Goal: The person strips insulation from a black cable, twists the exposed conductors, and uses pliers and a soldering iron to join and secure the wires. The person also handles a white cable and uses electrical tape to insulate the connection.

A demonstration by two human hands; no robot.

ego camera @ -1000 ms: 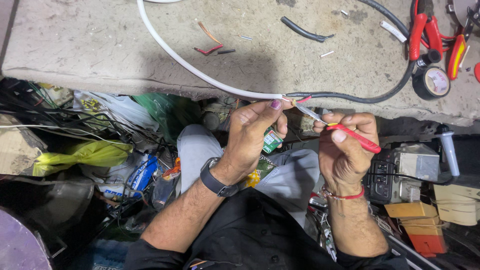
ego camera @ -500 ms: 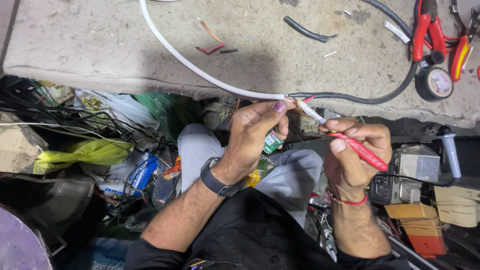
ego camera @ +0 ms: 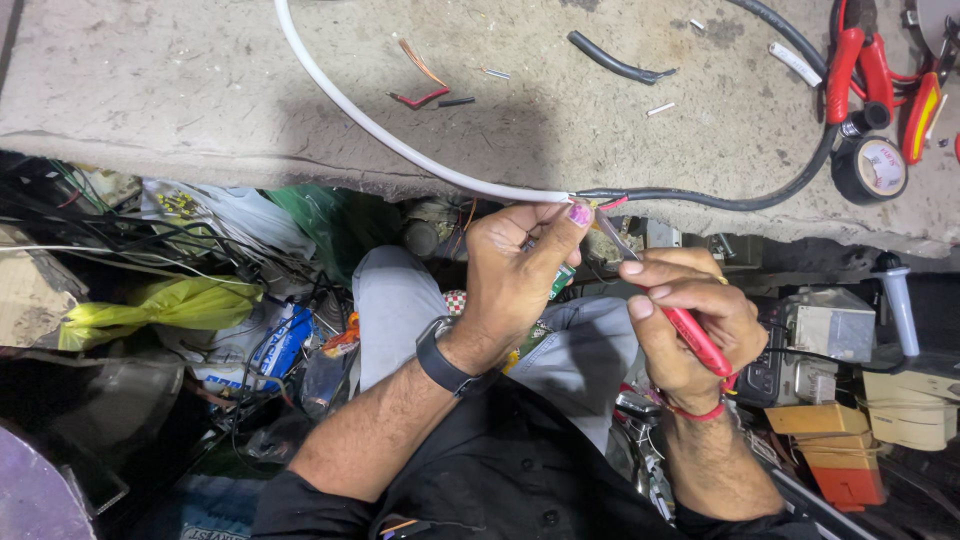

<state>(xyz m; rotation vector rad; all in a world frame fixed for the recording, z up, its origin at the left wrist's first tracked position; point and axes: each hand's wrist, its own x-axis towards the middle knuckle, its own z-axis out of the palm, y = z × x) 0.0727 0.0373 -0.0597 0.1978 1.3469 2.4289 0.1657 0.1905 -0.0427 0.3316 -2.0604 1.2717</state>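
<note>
While pinching the white cable [ego camera: 400, 140] steady at the tabletop's [ego camera: 150, 90] near edge, left hand [ego camera: 520, 270] closed; right hand [ego camera: 690, 330] gripping red-handled tool [ego camera: 690, 335], working the wire ends.

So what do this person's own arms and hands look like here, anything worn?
Both forearms are bare, with dark sleeves pushed up near the elbows. The left hand has a dark wristwatch and a purple-painted thumbnail. The right hand has a thin red wrist band.
</note>
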